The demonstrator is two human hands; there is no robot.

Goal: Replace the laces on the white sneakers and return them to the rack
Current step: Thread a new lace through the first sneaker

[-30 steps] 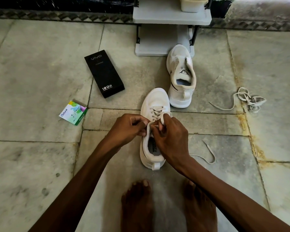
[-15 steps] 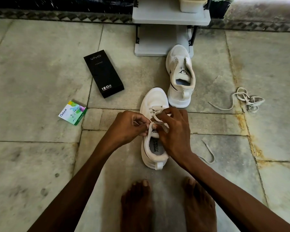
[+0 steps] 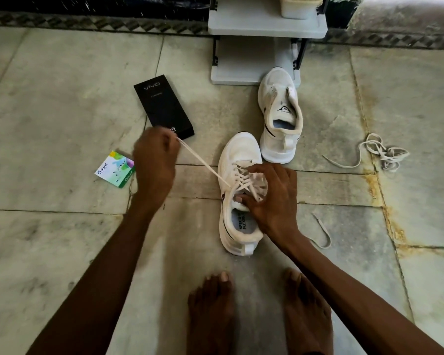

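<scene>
A white sneaker (image 3: 237, 155) stands on the stone floor in front of my bare feet, toe pointing away. My left hand (image 3: 154, 162) pinches a white lace (image 3: 203, 162) and holds it taut, out to the left of the shoe. My right hand (image 3: 272, 198) grips the shoe over its tongue and eyelets, thumb at the opening. The lace's other end (image 3: 323, 234) trails on the floor to the right. A second white sneaker (image 3: 280, 116), unlaced, stands behind it near the rack (image 3: 262, 26).
A loose bundle of lace (image 3: 379, 152) lies on the floor at the right. A black phone box (image 3: 162, 106) and a small colourful packet (image 3: 113, 169) lie to the left. A pale container (image 3: 300, 6) sits on the rack's shelf.
My left hand has pulled away from the shoe up and to the left, drawing the lace out taut. My right hand has shifted to hold the shoe over the eyelets.
</scene>
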